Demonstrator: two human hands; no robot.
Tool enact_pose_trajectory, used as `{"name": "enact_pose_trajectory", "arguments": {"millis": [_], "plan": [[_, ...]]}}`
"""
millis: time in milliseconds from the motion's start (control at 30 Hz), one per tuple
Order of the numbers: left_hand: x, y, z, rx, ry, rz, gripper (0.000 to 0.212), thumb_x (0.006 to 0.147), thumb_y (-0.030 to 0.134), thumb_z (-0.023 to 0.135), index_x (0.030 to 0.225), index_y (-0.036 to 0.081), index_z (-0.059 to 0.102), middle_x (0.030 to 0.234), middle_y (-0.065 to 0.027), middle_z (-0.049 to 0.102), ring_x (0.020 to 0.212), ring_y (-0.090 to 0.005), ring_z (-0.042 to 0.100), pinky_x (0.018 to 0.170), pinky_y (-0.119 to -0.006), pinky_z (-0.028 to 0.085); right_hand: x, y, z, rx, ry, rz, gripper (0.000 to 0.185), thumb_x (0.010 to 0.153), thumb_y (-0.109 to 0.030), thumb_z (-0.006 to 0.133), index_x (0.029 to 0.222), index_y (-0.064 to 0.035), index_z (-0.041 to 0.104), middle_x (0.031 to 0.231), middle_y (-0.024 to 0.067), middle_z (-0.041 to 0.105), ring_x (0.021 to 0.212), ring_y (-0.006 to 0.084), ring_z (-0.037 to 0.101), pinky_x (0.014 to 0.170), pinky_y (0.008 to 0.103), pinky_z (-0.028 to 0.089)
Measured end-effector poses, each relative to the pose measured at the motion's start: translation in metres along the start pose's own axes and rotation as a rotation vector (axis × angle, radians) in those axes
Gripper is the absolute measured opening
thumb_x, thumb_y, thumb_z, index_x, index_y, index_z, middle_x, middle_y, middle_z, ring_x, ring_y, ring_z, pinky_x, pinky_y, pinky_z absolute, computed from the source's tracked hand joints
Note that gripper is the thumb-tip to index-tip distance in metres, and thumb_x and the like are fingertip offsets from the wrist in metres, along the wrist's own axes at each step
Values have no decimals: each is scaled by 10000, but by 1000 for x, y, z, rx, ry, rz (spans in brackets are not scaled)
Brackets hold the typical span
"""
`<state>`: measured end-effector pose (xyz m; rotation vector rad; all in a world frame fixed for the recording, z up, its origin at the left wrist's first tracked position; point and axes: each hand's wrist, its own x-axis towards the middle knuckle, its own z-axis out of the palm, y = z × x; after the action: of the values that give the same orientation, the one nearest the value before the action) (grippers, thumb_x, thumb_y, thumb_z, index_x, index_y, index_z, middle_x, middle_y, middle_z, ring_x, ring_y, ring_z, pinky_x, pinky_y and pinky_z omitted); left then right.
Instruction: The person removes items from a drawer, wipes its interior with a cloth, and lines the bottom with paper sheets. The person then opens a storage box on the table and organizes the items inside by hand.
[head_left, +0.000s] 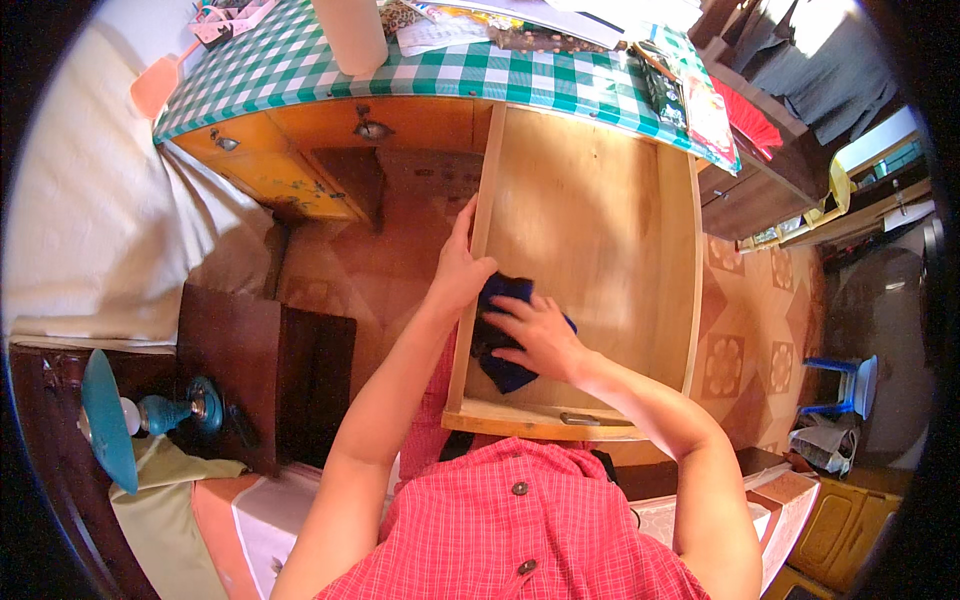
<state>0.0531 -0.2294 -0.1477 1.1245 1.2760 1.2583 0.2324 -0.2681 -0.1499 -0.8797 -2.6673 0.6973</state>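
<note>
A wooden drawer (592, 202) is pulled far out from the desk, its front panel (517, 421) close to my waist. My left hand (465, 266) grips the drawer's left side wall (489, 165), thumb over the top and fingers on the outer side. Inside the drawer, near its front left corner, lies a crumpled dark blue cloth (510, 375). Over this cloth is my right hand (544, 337), palm down, slightly blurred, its fingers spread. Whether those fingers pinch the cloth is hidden.
A green checked tablecloth (420, 75) covers the desk, bearing a pale cylinder (351, 34) and papers (442, 34). At left, a teal lamp (169, 412) stands on a dark wooden cabinet (229, 352). A blue stool (844, 386) is at far right on the patterned floor (742, 322).
</note>
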Motion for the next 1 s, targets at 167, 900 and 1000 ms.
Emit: {"name": "enact_pose_trajectory", "arguments": {"millis": [167, 900, 1000], "plan": [[3, 7, 3, 8, 9, -60, 797, 675, -86, 474, 1431, 92, 295, 1351, -132, 459, 1249, -207, 430, 996, -269, 345, -10, -7, 0, -141, -384, -375, 458, 695, -227, 684, 1143, -165, 609, 1256, 5, 527, 1068, 244, 479, 892, 388, 388], [0, 11, 3, 3, 4, -83, 798, 662, -81, 464, 1425, 91, 306, 1330, -143, 477, 1239, -230, 441, 1000, -285, 343, -5, -22, 21, -23, -321, -347, 286, 760, -188, 574, 1027, -159, 673, 1008, 28, 587, 949, 228, 519, 813, 366, 392], [1, 3, 2, -38, 8, -62, 797, 666, -77, 468, 1426, 92, 301, 1335, -149, 474, 1246, -239, 439, 1001, -290, 344, -5, -25, 16, -47, -386, -365, 292, 766, -173, 573, 1043, -175, 664, 1015, 15, 578, 976, 206, 506, 831, 349, 373]]}}
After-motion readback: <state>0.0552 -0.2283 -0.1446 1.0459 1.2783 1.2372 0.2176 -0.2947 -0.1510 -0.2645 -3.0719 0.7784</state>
